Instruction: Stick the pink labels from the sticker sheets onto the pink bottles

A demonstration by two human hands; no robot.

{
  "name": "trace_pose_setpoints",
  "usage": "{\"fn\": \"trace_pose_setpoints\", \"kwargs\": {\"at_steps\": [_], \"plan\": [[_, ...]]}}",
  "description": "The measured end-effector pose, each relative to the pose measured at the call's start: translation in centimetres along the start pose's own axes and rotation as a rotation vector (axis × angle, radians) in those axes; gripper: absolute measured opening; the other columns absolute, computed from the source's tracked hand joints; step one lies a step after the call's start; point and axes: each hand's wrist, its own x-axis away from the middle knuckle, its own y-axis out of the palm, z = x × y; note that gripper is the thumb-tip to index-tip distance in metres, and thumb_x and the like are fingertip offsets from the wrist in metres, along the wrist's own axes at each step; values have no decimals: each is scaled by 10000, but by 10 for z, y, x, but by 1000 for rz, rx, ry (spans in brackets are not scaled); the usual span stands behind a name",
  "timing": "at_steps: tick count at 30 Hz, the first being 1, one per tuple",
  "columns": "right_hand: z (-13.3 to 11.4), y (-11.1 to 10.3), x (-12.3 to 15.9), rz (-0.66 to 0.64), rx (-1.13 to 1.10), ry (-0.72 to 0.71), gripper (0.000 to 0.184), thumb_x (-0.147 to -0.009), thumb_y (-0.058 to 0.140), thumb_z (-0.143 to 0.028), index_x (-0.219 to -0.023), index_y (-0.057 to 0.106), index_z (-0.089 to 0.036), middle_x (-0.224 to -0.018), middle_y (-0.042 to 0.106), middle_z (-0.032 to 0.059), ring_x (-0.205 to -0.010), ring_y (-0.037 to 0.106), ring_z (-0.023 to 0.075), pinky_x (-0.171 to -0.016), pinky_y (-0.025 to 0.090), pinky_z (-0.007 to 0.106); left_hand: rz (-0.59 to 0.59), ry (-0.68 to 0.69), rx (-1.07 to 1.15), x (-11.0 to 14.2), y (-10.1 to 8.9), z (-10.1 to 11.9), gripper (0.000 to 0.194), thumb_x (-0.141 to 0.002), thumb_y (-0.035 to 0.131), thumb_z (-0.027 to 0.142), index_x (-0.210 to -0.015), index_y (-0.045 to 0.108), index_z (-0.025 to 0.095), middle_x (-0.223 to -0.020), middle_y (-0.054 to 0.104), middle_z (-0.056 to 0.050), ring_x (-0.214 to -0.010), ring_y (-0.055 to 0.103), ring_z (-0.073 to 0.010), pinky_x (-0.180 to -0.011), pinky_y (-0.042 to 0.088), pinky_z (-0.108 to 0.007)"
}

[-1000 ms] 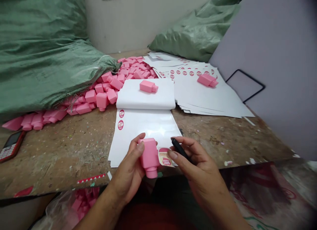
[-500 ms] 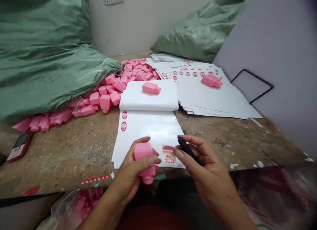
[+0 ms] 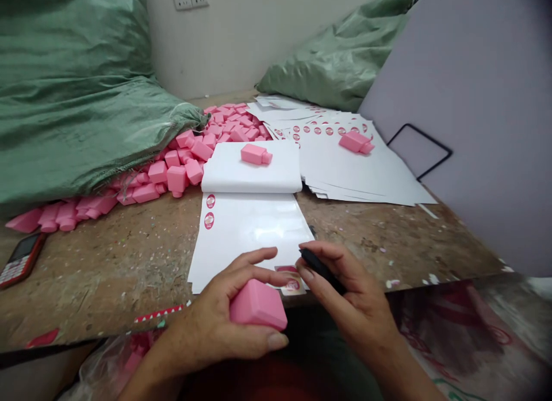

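Observation:
Between the thumb and fingers of my left hand (image 3: 215,314) is a pink plastic bottle (image 3: 259,304), its flat base turned up and its neck hidden. My right hand (image 3: 351,300) grips a slim black pen-like tool (image 3: 322,268), tip pointing up and left. A label (image 3: 293,286) with red and cream print lies at the near edge of the sticker sheet (image 3: 245,245), partly covered by my left fingers. Two small oval stickers run down that sheet's left side. On its folded-back upper part rests another pink bottle (image 3: 256,154).
A heap of pink bottles (image 3: 176,179) spills from a green sack (image 3: 86,119) at left. More sheets (image 3: 357,176) lie at right, with a pink bottle (image 3: 356,142) on top. A red phone (image 3: 21,260) sits at the left edge. A second green sack (image 3: 328,73) stands behind.
My left hand has turned the bottle so its base faces up, and its fingers have stretched over the label. The right hand keeps the black tool. The view has shifted slightly.

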Motion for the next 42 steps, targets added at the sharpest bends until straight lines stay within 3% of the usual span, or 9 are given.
{"fn": "trace_pose_setpoints", "kwargs": {"at_steps": [3, 7, 11, 14, 17, 20, 31, 36, 42], "plan": [[-1, -1, 1, -29, -5, 3, 146, -889, 612, -231, -1019, 616, -296, -871, 692, -20, -786, 666, 144, -696, 524, 249, -44, 123, -105, -1, 5, -5, 565, -727, 787, 233, -1256, 625, 352, -1474, 506, -19, -1370, 475, -232, -1134, 394, -415], [0, -1, -2, 3, -16, 60, 89, -918, 590, -288, -1006, 587, -275, -920, 694, 1, -759, 628, 150, -708, 504, 284, 62, 391, -411, 1, 16, -7, 610, -779, 747, 217, -1350, 535, 225, -1373, 600, -82, -1270, 571, -174, -1072, 476, -304], [1, -11, -3, 76, -110, 210, 140, -900, 620, -377, -964, 588, -257, -905, 660, 3, -750, 579, 155, -686, 477, 282, 161, 772, -899, 3, 21, -13, 486, -891, 543, 144, -1367, 500, 60, -1370, 605, -169, -1168, 619, -212, -933, 560, -324], [-3, -20, 1, -2, -201, 346, 181, -854, 671, -407, -857, 607, -238, -772, 577, -21, -713, 516, 145, -641, 428, 253, 214, 904, -1101, 3, 18, -13, 380, -908, 515, 76, -1283, 567, 44, -1278, 677, -138, -982, 652, -201, -785, 574, -320], [-9, -21, 6, -246, -326, 488, 242, -825, 689, -439, -781, 635, -207, -732, 556, -17, -704, 493, 142, -648, 409, 255, 224, 951, -1146, 2, 12, -8, 296, -928, 528, 76, -1213, 603, 51, -1160, 738, -90, -906, 644, -182, -721, 555, -298], [-12, -16, 9, -371, -424, 562, 252, -808, 701, -446, -801, 669, -196, -744, 574, -16, -710, 496, 139, -674, 410, 258, 193, 938, -1185, 2, 8, -3, 284, -955, 469, 66, -1207, 599, 58, -1122, 751, -73, -890, 642, -175, -708, 542, -293], [-14, -6, 9, -396, -577, 669, 247, -745, 741, -411, -772, 643, -186, -689, 510, -29, -643, 411, 114, -607, 349, 237, 101, 885, -1217, 3, 1, -7, 318, -993, 430, 125, -1279, 567, 110, -1139, 731, -74, -921, 632, -161, -767, 545, -300], [-11, -6, 9, -405, -545, 738, 311, -740, 710, -501, -790, 624, -207, -613, 378, -59, -543, 238, 98, -508, 215, 245, 72, 955, -1269, 3, 1, -7, 306, -959, 488, 90, -1248, 589, 78, -1242, 703, -57, -972, 617, -191, -759, 541, -332], [-8, -3, 8, -406, -531, 705, 295, -776, 690, -470, -753, 586, -195, -605, 338, -65, -539, 223, 92, -491, 158, 254, 32, 967, -1323, 3, -1, -9, 319, -934, 537, 91, -1247, 599, 83, -1306, 670, -57, -1009, 602, -204, -741, 544, -351]]}}
